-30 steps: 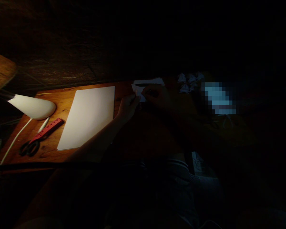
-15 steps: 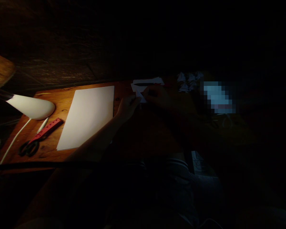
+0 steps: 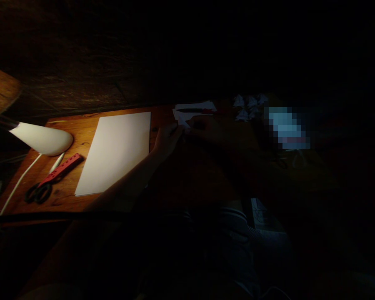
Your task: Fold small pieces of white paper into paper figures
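The scene is very dark. My left hand (image 3: 167, 141) and my right hand (image 3: 206, 128) meet near the far edge of a wooden table (image 3: 78, 129). Both have fingers closed on a small white folded piece of paper (image 3: 183, 121). More white paper pieces (image 3: 195, 109) lie just behind it. My right hand is in deep shadow, so its grip is hard to make out.
A white sheet stack (image 3: 117, 150) lies left of my hands. Further left are a white lamp head (image 3: 42, 139), a pen (image 3: 56, 162) and red-handled scissors (image 3: 51, 177). Several small folded white paper shapes (image 3: 248, 106) sit at the right, by a blurred bright patch (image 3: 287, 127).
The small folded paper shows less between my fingers than before; my hands have shifted slightly over it. Nothing else on the table has moved.
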A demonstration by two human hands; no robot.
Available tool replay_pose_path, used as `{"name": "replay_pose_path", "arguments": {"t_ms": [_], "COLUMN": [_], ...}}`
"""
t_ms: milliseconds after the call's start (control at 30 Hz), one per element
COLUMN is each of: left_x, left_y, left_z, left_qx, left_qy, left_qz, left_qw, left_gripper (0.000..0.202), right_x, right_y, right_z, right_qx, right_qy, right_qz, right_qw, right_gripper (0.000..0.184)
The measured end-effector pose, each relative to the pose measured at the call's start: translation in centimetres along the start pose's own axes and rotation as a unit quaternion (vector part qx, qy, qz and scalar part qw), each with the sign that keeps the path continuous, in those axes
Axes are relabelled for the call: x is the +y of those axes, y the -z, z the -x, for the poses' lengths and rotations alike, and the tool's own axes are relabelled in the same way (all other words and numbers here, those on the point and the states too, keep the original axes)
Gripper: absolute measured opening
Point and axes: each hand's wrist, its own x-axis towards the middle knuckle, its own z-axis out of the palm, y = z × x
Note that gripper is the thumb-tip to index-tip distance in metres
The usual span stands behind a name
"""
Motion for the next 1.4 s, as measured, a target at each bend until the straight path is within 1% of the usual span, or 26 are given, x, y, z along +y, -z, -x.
{"name": "replay_pose_path", "arguments": {"t_ms": [133, 233, 333, 433, 567, 700, 833, 1000, 1167, 1300, 1400], "left_x": [0.1, 0.1, -0.1, -0.3, -0.7, -1.1, -1.3, -1.0, -0.8, -0.8, -0.7], "left_y": [0.0, 0.1, 0.2, 0.2, 0.2, 0.3, 0.4, 0.5, 0.4, 0.4, 0.5], "left_z": [0.1, 0.1, 0.0, -0.1, -0.2, -0.2, -0.2, -0.4, -0.6, -0.8, -0.8], "left_qx": [0.002, 0.012, 0.017, 0.022, 0.03, 0.028, 0.038, 0.055, 0.078, 0.065, 0.055], "left_qy": [-0.007, -0.011, -0.009, -0.007, -0.014, -0.021, -0.033, -0.025, -0.001, 0.006, 0.005], "left_qz": [-0.006, -0.01, -0.008, -0.008, -0.006, 0.005, 0.007, 0.016, 0.035, 0.046, 0.037], "left_qw": [1.0, 1.0, 1.0, 1.0, 0.999, 0.999, 0.999, 0.998, 0.996, 0.997, 0.998], "left_gripper": [0.03, 0.03, 0.03, 0.033, 0.037, 0.036, 0.034, 0.029, 0.022, 0.014, 0.014], "right_x": [0.3, 0.7, 0.7, 0.4, -0.3, -0.8, -0.7, 0.0, -0.1, -0.3, -0.3], "right_y": [0.2, 0.3, 0.4, 0.3, 0.2, 0.1, -0.2, -0.3, -0.1, 0.1, 0.0], "right_z": [-0.1, -0.3, -0.4, -0.3, -0.1, 0.1, 0.2, 0.1, 0.2, 0.2, 0.1], "right_qx": [-0.006, 0.006, 0.011, 0.006, 0.0, -0.012, -0.019, -0.03, -0.04, -0.049, -0.06], "right_qy": [-0.002, 0.0, -0.003, -0.012, -0.02, -0.033, -0.044, -0.041, -0.026, -0.027, -0.005], "right_qz": [0.01, 0.026, 0.039, 0.035, 0.021, -0.002, -0.019, -0.038, -0.055, -0.029, -0.003], "right_qw": [1.0, 1.0, 0.999, 0.999, 1.0, 0.999, 0.999, 0.998, 0.997, 0.998, 0.998], "right_gripper": [0.043, 0.033, 0.028, 0.028, 0.034, 0.036, 0.038, 0.032, 0.023, 0.017, 0.019]}}
